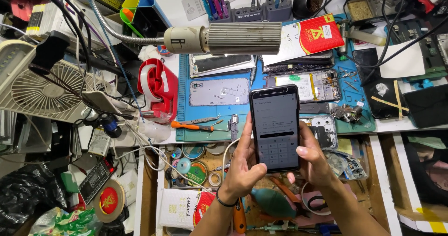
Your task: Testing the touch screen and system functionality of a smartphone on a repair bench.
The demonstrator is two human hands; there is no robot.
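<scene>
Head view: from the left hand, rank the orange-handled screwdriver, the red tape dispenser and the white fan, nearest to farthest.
Measured from the left hand, which holds the phone:
1. Orange-handled screwdriver, on the blue mat just up and left of the hand.
2. Red tape dispenser, farther up and left, beside the mat.
3. White fan, at the far left edge.
</scene>
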